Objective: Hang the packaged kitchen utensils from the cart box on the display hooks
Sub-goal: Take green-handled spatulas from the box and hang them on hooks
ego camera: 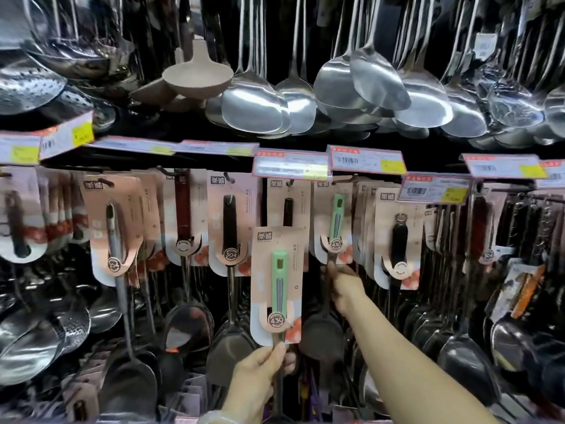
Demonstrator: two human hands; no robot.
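Hands: left [260, 374] gripping one green-handled utensil [278, 283], right [347, 287] another [336, 220]

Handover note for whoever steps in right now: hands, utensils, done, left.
Left hand: grips the shaft of a green-handled packaged utensil, card marked 430, held upright in front of the display, not on a hook.
Right hand: reaches to the matching green-handled utensil already hanging; its fingers are at the shaft just below the card. Whether they grip it is unclear.
Done: one matching green pack hangs on its hook.
Left: hang the held pack, probably on that same hook. Cart box is out of view, so the remaining stock is unknown.
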